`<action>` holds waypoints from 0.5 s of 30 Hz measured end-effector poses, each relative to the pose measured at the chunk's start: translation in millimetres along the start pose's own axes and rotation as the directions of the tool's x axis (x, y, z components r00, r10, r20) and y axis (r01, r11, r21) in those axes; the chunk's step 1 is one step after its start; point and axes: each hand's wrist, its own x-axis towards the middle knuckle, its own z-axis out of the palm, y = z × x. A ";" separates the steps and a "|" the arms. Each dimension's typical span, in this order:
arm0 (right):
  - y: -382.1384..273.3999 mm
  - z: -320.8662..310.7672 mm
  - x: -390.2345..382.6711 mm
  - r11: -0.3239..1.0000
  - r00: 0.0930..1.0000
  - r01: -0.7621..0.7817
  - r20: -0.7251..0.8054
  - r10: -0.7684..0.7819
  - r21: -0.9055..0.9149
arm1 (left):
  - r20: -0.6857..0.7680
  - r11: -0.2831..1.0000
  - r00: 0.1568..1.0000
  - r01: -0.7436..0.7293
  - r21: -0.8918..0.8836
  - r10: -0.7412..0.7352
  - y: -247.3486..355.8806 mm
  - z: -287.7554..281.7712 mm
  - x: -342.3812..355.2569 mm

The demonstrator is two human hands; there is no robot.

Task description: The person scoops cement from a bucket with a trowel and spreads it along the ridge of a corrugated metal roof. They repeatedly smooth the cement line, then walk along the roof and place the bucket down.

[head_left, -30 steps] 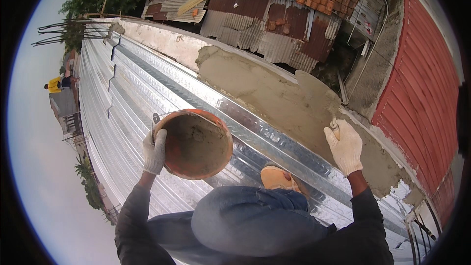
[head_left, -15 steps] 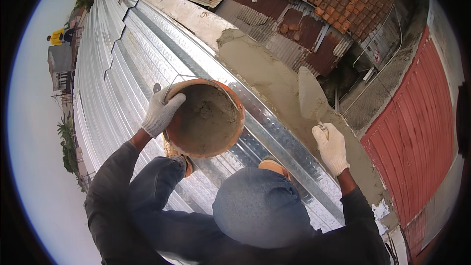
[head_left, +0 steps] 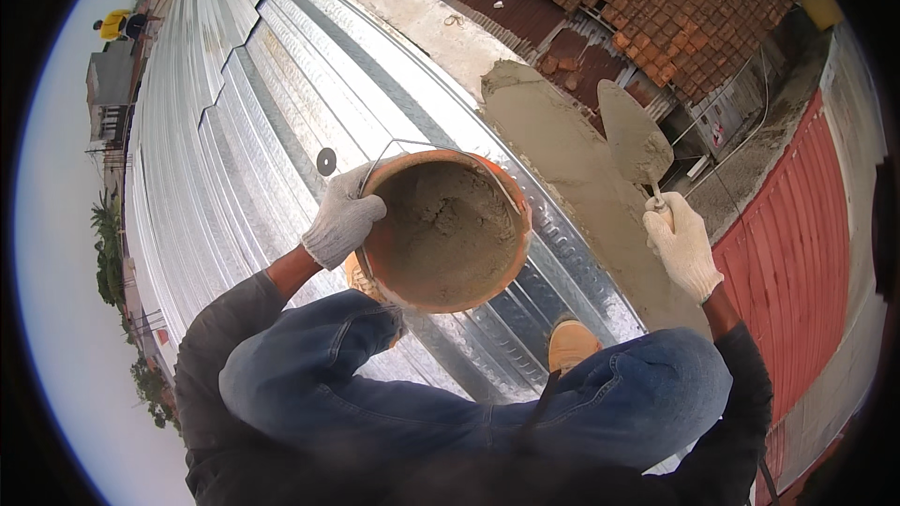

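Left side. Your left hand (head_left: 347,215), in a knit glove, is at the near-left rim of the bucket (head_left: 522,239). The thumb lies over the rim and the fingers are clamped on the bucket's side; the fingertips are partly hidden. The bucket is in front of your left knee (head_left: 272,370), above the decking (head_left: 281,122), with its mouth turned up toward you. It contains mortar (head_left: 445,225), uneven on top. The wire handle (head_left: 412,141) arcs along the far side of the rim. Whether the bucket's base touches the decking cannot be told. A dark disc (head_left: 326,161) shows just beyond your left hand.

Right side. Your right hand (head_left: 684,248), also gloved, has its fingers closed together around the grip of the trowel (head_left: 633,136). The blade points away from you and slightly left, over the outer side of the mortar band (head_left: 553,145). Contact between blade and band cannot be confirmed.

Surroundings. The mortar band covers the near length of the wall top (head_left: 403,0); beyond it the pale surface is bare. The ribbed, shiny decking runs alongside. Your right shoe (head_left: 571,345) is on the decking, to the right of the bucket. Outside the wall are a tiled roof (head_left: 694,9), rusty sheets (head_left: 506,5) and a red roof (head_left: 787,262). At far left, a co-worker (head_left: 114,26) in yellow is well apart from you.
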 end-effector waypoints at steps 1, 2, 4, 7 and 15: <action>-7.2 3.9 4.1 0.999 0.999 -0.046 0.012 0.046 0.020 | -0.023 0.999 1.000 0.003 -0.043 -0.004 -9.0 -12.1 8.8; -12.7 5.9 5.0 0.994 0.995 -0.104 0.013 0.103 0.035 | -0.032 1.000 0.999 0.010 -0.005 -0.011 6.8 -22.8 16.5; -26.9 23.6 7.3 0.990 0.993 -0.115 0.008 0.114 0.080 | -0.066 0.993 0.998 -0.011 -0.117 0.003 -3.6 -60.3 29.8; -38.3 50.5 11.0 0.988 0.992 -0.104 -0.065 0.112 0.111 | -0.160 0.993 0.983 -0.098 -0.062 0.087 -7.4 -112.4 68.2; -64.4 162.9 14.7 0.944 0.956 -0.179 -0.178 0.234 0.278 | -0.428 0.904 0.893 -0.290 -0.313 0.138 -83.9 -252.2 210.7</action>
